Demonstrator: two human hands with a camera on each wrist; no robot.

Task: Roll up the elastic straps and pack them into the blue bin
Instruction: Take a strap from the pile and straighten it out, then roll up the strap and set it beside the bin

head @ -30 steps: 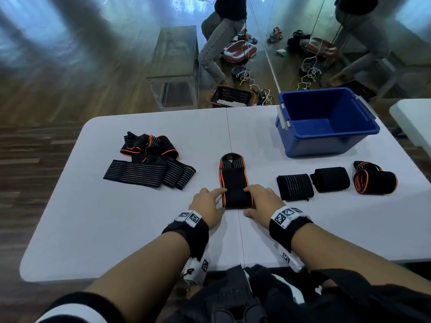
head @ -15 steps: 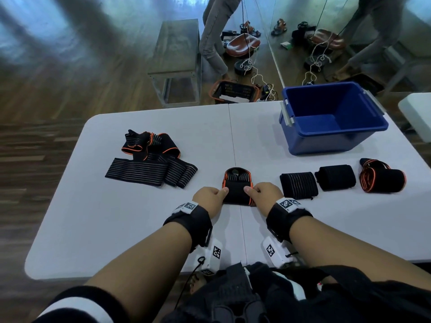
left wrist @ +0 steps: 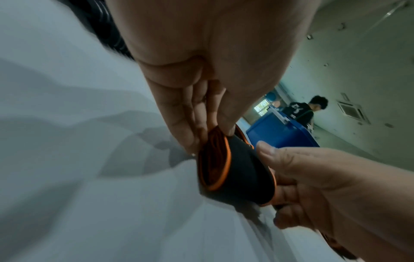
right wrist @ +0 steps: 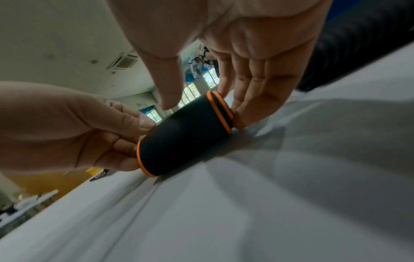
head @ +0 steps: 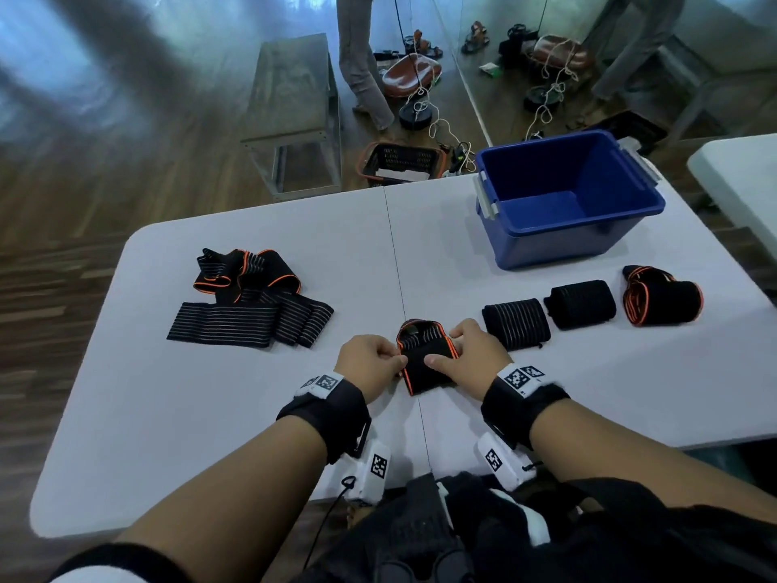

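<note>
- Head view: both hands are on the orange-edged strap (head: 425, 359) at the near middle of the white table (head: 168, 414). The left hand (head: 370, 363) pinches one end of the roll, while the right hand (head: 471, 359) has its thumb laid across the top. Rolling looks almost done, with only a short striped tail showing beyond the fingers.
- Three finished rolls (head: 582, 304) sit in a row to the right, near the blue bin (head: 580, 241) but not in it. What shows of the bin's inside holds no strap. A loose heap of unrolled straps (head: 252, 300) waits well apart on the left.
- My call on the next move: tuck that tail down and keep the coil tight so the springy elastic doesn't unwind, then set it beside the others or carry it to the bin.
- Left wrist view: the left hand's grip is clamped on the roll's end, fingertips (left wrist: 190, 141) against a spiral of orange trim. The face is matte black and soft-looking, and the blue bin stands behind.
- Right wrist view: a neat stubby cylinder, smooth black cloth with a bright orange rim at each end, resting on the table. The right hand's grip is loosely set, with the thumb on top, the fingers (right wrist: 248, 106) straight against the far end, and the palm apart from the roll.
</note>
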